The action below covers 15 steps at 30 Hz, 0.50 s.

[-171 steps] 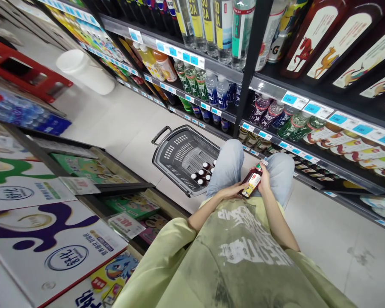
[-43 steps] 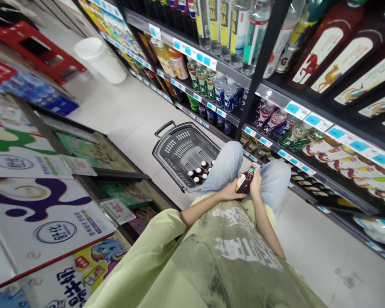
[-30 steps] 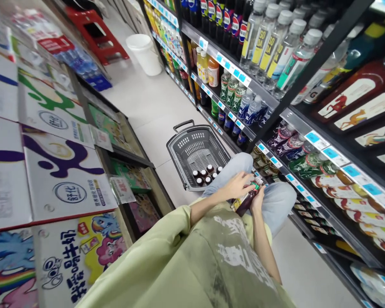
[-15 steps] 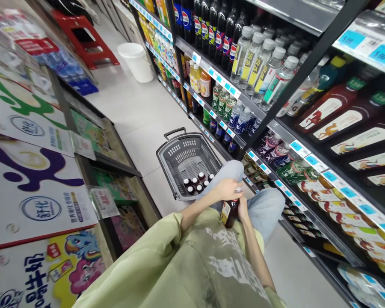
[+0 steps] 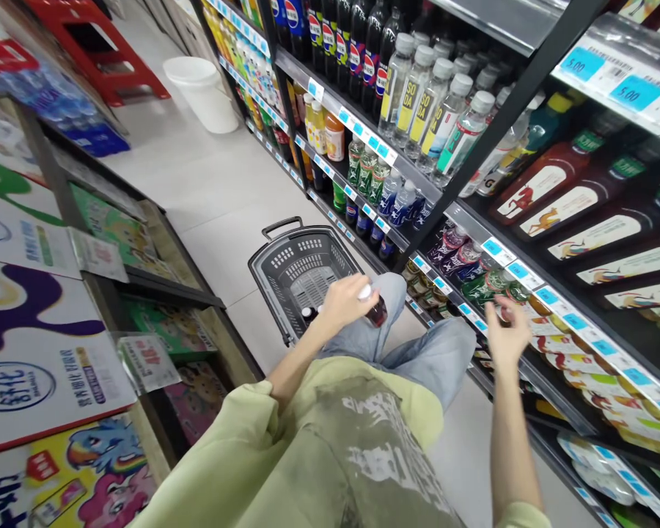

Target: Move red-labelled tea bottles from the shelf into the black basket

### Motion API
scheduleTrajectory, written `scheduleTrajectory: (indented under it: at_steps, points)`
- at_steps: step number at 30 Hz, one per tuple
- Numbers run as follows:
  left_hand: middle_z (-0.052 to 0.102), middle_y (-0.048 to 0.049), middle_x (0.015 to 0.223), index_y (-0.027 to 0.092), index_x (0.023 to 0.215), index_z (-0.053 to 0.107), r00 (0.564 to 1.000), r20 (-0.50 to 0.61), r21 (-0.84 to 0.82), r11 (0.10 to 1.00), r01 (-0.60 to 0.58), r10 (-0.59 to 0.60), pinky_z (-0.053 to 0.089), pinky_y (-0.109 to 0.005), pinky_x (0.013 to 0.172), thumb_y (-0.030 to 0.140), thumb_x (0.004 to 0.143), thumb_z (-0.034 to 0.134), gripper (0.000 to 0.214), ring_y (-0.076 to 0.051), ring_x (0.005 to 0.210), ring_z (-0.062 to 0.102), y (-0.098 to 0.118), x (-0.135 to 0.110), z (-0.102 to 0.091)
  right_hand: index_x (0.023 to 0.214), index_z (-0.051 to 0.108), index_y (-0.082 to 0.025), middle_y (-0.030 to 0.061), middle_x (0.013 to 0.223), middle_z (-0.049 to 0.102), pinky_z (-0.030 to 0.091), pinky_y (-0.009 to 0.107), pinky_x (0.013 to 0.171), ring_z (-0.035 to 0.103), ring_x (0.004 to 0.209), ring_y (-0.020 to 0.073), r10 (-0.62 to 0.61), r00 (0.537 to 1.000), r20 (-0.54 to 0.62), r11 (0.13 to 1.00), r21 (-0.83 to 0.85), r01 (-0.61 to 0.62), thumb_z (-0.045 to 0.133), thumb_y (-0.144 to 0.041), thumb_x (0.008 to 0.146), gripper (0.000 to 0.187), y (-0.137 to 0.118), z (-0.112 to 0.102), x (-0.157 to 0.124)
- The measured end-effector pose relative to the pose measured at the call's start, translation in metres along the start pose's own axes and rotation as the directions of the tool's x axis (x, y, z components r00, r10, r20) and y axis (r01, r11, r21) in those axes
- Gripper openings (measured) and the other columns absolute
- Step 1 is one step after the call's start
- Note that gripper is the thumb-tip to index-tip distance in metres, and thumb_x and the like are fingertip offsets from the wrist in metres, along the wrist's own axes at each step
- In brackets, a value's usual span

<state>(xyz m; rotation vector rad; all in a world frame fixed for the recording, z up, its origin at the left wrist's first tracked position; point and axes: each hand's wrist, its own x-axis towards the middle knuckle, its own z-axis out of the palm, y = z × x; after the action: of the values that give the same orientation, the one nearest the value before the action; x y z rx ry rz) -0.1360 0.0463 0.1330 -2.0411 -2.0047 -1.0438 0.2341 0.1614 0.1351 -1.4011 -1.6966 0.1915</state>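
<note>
My left hand (image 5: 345, 302) is closed around the neck of a dark drink bottle (image 5: 378, 314) with a white cap. The bottle tilts over my bent knee, just right of the dark grey shopping basket (image 5: 286, 265). In the basket's near end stand dark bottles with white caps (image 5: 308, 313), mostly hidden by my left hand and forearm. My right hand (image 5: 509, 334) holds nothing; its fingers are apart and curved, in front of the lower shelf with green-labelled bottles (image 5: 484, 287) and bottles with red and white labels (image 5: 575, 363).
A drinks rack (image 5: 445, 198) with price tags runs along the right, close to my knees. At the left are stacked milk cartons (image 5: 33, 352) and a low display (image 5: 181, 286). A white bucket (image 5: 203, 95) and a red stool (image 5: 96, 44) stand farther up the aisle.
Both hands were together on the bottle at my lap. My left hand has carried it forward and left towards the basket; my right hand has let go and moved right to the shelf.
</note>
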Motion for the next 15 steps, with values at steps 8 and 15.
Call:
scheduleTrajectory:
  at_steps: [8,15]
  points:
    - [0.070,-0.0099,0.097,0.018,0.097,0.067,0.932,0.143,0.273,0.918,0.287,-0.334,0.047,-0.032,0.075,0.037,0.103,0.056,0.023,-0.025,0.090,0.070,-0.074,0.035,0.024,0.091,0.072,-0.017,0.0201,0.095,0.070,0.036,0.047,0.089,0.062,0.098,0.0357,-0.487,0.872,-0.043,0.763,-0.507,0.401,0.067,-0.067,0.088,0.050,0.070,-0.053,0.140]
    - [0.067,-0.0181,0.125,0.015,0.121,0.063,0.749,0.352,0.318,0.824,0.468,-0.561,0.050,-0.036,0.089,0.041,0.104,0.056,0.032,-0.031,0.107,0.069,-0.146,0.031,0.076,0.116,0.071,-0.021,0.0224,0.119,0.069,0.034,0.052,0.088,0.058,0.112,0.0400,-0.540,0.822,0.182,0.681,-0.479,0.554,0.071,-0.075,0.080,0.065,0.093,-0.038,0.154]
